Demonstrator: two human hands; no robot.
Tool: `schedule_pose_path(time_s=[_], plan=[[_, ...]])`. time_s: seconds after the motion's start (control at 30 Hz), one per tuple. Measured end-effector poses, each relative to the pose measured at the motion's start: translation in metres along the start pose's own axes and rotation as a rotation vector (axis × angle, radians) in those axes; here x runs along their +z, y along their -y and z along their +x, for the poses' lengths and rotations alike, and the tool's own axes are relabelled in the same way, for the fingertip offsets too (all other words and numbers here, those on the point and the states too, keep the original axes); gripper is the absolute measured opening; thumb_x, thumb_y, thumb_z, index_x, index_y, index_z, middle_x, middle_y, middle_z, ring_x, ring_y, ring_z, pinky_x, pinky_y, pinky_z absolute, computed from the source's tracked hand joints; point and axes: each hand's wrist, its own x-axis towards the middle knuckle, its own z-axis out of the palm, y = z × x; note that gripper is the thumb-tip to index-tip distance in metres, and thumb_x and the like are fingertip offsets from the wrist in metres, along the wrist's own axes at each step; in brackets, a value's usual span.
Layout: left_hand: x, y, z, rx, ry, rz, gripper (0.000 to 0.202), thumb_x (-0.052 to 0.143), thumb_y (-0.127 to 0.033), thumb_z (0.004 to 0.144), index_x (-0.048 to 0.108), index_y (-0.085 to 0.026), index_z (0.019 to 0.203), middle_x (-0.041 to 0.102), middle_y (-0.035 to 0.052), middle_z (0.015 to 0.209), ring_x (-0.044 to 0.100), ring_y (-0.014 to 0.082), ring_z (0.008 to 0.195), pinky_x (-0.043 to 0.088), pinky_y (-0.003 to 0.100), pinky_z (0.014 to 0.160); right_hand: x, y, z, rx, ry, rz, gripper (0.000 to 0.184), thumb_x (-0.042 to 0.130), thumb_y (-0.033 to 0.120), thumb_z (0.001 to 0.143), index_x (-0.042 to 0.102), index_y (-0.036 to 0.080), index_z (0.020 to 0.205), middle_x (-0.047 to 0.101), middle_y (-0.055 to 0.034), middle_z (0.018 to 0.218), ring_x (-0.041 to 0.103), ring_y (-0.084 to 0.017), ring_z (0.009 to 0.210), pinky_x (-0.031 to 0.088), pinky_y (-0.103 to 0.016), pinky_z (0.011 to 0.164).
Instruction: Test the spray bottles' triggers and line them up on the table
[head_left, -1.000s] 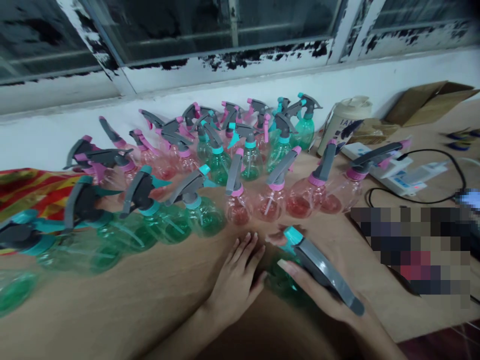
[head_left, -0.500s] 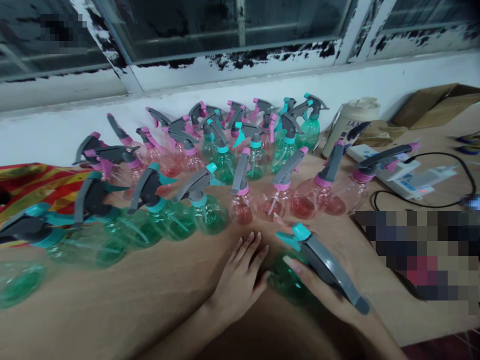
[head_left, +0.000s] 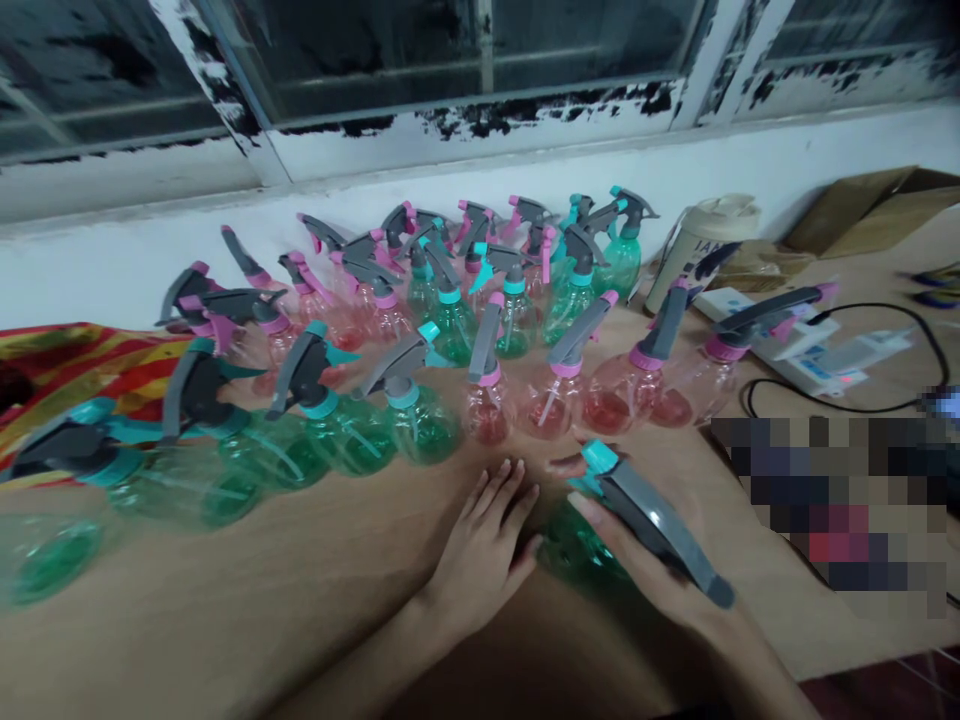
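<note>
Spray bottles on a wooden desk (head_left: 225, 620), with two hands at work toward its near edge. The right hand (head_left: 649, 570) is closed about the neck of a green spray bottle (head_left: 577, 540), beneath a grey trigger head (head_left: 656, 515) with a turquoise nozzle; whether the base touches the desk cannot be told. The left hand (head_left: 480, 535) is open, palm down and fingers extended, just left of this bottle; contact between its thumb and the green wall is unclear.

Beyond the hands, four pink bottles (head_left: 544, 405) stand in a row across the middle of the desk. A line of green bottles (head_left: 356, 440) continues from them toward the left edge, near a red-and-yellow cloth (head_left: 105, 370). Further pink and green bottles cluster along the back edge, by the white wall (head_left: 90, 260). Toward the back right corner: a cream lidded container (head_left: 694, 255), a cardboard box (head_left: 862, 215) and a black cable (head_left: 930, 340).
</note>
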Motion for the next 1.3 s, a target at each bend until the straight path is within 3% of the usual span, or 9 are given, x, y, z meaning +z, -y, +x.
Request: schedule_pose_path(time_s=[0.2, 0.37, 0.63, 0.97, 1.3], plan=[[0.0025, 0.0011, -0.0012, 0.000, -0.016, -0.009, 0.050, 0.055, -0.026, 0.092, 0.042, -0.012, 0.138, 0.041, 0.0184, 0.151, 0.033, 0.0293, 0.142, 0.037, 0.052, 0.113, -0.0021, 0.0029, -0.0022, 0.045, -0.001, 0.003, 0.010, 0.062, 0.027, 0.087, 0.066, 0.029, 0.096, 0.073, 0.0001, 0.088, 0.072, -0.021, 0.080, 0.061, -0.030, 0.067], [0.0034, 0.0010, -0.0014, 0.009, -0.028, 0.005, 0.048, 0.053, -0.028, 0.094, 0.043, -0.012, 0.138, 0.043, 0.0180, 0.150, 0.033, 0.0292, 0.143, 0.037, 0.051, 0.112, -0.0049, 0.0055, 0.0005, 0.038, 0.031, 0.031, 0.024, 0.063, 0.030, 0.087, 0.064, 0.030, 0.111, 0.073, -0.0014, 0.101, 0.071, -0.023, 0.093, 0.060, -0.035, 0.080], [0.0038, 0.0021, -0.0016, 0.016, -0.024, 0.013, 0.051, 0.053, -0.028, 0.093, 0.041, -0.012, 0.140, 0.041, 0.0175, 0.151, 0.033, 0.0293, 0.143, 0.038, 0.052, 0.112, -0.0060, 0.0074, 0.0021, 0.041, 0.051, 0.020, 0.028, 0.062, 0.029, 0.087, 0.063, 0.027, 0.114, 0.072, -0.0047, 0.106, 0.070, -0.025, 0.098, 0.059, -0.038, 0.085], [0.0055, 0.0016, -0.0023, 0.010, -0.037, 0.012, 0.050, 0.054, -0.028, 0.093, 0.042, -0.012, 0.139, 0.040, 0.0185, 0.151, 0.034, 0.0294, 0.142, 0.038, 0.051, 0.112, -0.0052, 0.0042, 0.0005, 0.012, 0.034, -0.001, 0.036, 0.064, 0.028, 0.086, 0.059, 0.028, 0.121, 0.070, -0.0025, 0.112, 0.068, -0.023, 0.102, 0.059, -0.037, 0.086], [0.0063, 0.0019, -0.0031, 0.015, -0.038, -0.006, 0.049, 0.053, -0.030, 0.094, 0.043, -0.011, 0.138, 0.041, 0.0187, 0.151, 0.033, 0.0300, 0.143, 0.038, 0.051, 0.112, -0.0060, 0.0020, -0.0006, 0.011, 0.052, 0.020, 0.026, 0.061, 0.027, 0.087, 0.062, 0.030, 0.113, 0.070, -0.0024, 0.109, 0.068, -0.023, 0.102, 0.058, -0.037, 0.088]])
